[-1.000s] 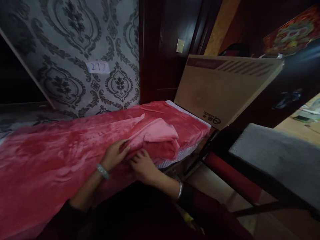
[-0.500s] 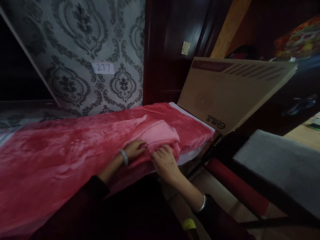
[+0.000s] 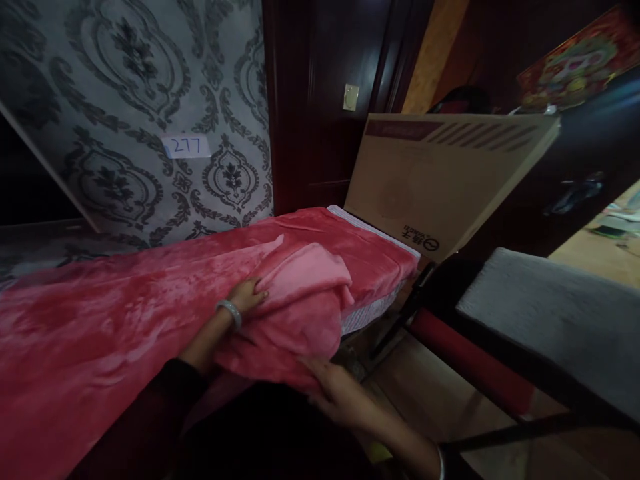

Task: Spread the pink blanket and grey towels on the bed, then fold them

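Observation:
A pink plush blanket (image 3: 150, 313) lies spread over a long, narrow surface, with one part turned back in loose folds. My left hand (image 3: 247, 298), wearing a bracelet, pinches the blanket at the left side of this fold. Nearer to me, my right hand (image 3: 333, 390) grips the blanket's lower edge between thumb and fingers and draws it out past the near side. A striped cloth (image 3: 373, 313) shows beneath the blanket at the right end.
Beyond the right end leans a large cardboard box (image 3: 430, 180). A grey padded seat (image 3: 555, 320) stands to the right, with a red roll (image 3: 473, 360) under it. Patterned wallpaper (image 3: 125, 107) with a paper label (image 3: 187, 146) backs the far side.
My right hand has moved down towards me, pulling the blanket's edge out and opening the bunched fold. My left hand has shifted slightly left. The view has turned a little to the right.

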